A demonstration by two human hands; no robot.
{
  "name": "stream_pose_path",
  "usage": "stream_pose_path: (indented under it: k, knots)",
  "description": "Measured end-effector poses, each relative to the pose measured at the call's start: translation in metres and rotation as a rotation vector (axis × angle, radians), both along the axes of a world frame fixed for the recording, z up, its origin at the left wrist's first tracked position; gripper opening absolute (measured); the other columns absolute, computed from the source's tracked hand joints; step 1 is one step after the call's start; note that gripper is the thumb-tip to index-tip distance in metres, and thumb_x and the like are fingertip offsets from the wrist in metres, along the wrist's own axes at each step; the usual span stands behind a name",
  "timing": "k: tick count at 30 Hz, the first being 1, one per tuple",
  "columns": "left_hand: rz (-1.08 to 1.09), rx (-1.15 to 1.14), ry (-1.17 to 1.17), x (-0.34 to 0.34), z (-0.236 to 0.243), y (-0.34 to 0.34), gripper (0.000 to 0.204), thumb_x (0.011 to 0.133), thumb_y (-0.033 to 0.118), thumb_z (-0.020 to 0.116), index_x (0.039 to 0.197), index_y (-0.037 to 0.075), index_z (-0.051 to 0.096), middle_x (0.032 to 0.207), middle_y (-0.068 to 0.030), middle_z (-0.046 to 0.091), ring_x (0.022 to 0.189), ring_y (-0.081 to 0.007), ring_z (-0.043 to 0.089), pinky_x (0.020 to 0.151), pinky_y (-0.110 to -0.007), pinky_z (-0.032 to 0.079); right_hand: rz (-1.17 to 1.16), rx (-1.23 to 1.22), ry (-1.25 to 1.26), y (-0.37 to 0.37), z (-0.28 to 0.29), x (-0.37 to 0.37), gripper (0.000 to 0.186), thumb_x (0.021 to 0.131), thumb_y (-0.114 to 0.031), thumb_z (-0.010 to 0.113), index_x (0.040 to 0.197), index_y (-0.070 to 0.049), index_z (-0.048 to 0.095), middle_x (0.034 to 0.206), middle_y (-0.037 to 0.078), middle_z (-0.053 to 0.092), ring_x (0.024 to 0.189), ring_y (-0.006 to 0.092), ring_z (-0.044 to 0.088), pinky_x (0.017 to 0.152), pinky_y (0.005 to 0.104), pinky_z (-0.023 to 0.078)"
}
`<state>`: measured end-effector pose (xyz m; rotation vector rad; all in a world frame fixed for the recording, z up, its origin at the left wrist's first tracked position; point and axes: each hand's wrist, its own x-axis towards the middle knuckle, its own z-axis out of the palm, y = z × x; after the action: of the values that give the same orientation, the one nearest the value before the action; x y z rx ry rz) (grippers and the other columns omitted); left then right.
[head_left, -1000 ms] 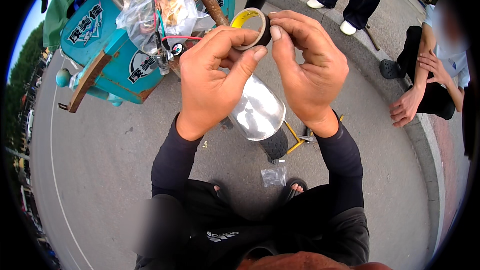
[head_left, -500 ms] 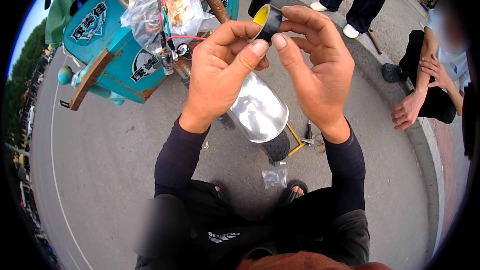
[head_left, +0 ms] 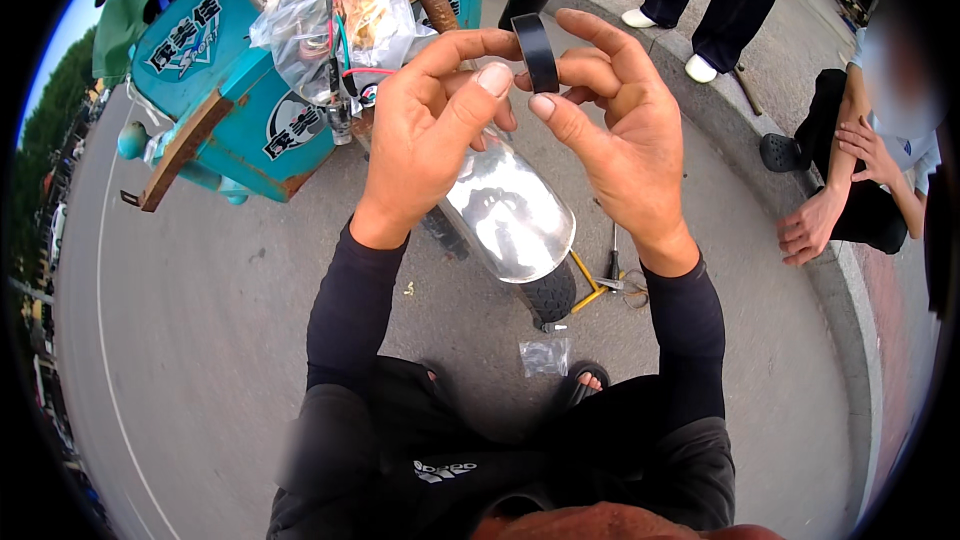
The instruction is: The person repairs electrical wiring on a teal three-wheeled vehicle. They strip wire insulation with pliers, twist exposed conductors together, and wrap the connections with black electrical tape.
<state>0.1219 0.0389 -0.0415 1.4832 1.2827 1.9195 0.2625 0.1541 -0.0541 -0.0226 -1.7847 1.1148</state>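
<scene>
I hold a roll of black tape [head_left: 536,52] edge-on in front of me, pinched between both hands. My left hand [head_left: 425,125] grips it with thumb and forefinger from the left. From the right, my right hand [head_left: 612,125] holds it with the fingers behind the roll and the thumb below. Under my hands sits a shiny chrome mudguard [head_left: 508,212] over a black tyre [head_left: 548,292].
A teal vehicle body [head_left: 225,90] with a plastic bag of wires [head_left: 335,20] stands at the upper left. Pliers [head_left: 612,278] and a small clear bag [head_left: 545,356] lie on the pavement. A person sits on the curb at right [head_left: 850,175]; another person's legs [head_left: 710,0] stand behind.
The roll has turned from showing its yellow inner ring to edge-on, black side out. Both hands shifted slightly right and lower in view.
</scene>
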Motion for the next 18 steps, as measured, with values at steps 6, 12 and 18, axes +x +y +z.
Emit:
stream_pose_path:
  k: [6, 12, 18]
  knots:
    - [-0.022, -0.117, -0.067, -0.001, -0.002, -0.002, 0.026, 0.094, 0.017, 0.070, 0.112, -0.003, 0.067, 0.093, -0.0037, 0.067, 0.073, -0.0048, 0.060, 0.058, -0.018, 0.046, 0.000, 0.086, -0.122, 0.004, -0.004, -0.003, 0.053, 0.084, -0.004, 0.073, 0.133, 0.006, 0.053, 0.106, 0.009, 0.073, 0.093, 0.0140, 0.067, 0.085, 0.0291, 0.053]
    - [0.064, 0.051, 0.186, 0.001, -0.009, 0.006, 0.019, 0.094, 0.008, 0.068, 0.106, -0.005, 0.066, 0.122, -0.0063, 0.056, 0.090, -0.0083, 0.061, 0.067, -0.020, 0.053, 0.078, -0.172, -0.050, -0.004, 0.001, 0.000, 0.049, 0.088, -0.005, 0.068, 0.133, 0.007, 0.052, 0.114, 0.014, 0.069, 0.097, 0.0157, 0.066, 0.084, 0.0296, 0.054]
    - [0.122, 0.098, 0.319, 0.002, -0.014, 0.011, 0.013, 0.092, 0.003, 0.067, 0.104, -0.002, 0.066, 0.119, -0.0074, 0.058, 0.093, -0.0117, 0.064, 0.070, -0.024, 0.056, 0.127, -0.267, 0.076, -0.004, 0.003, -0.001, 0.044, 0.088, -0.001, 0.067, 0.129, 0.008, 0.051, 0.109, 0.015, 0.067, 0.095, 0.0141, 0.067, 0.083, 0.0257, 0.055]
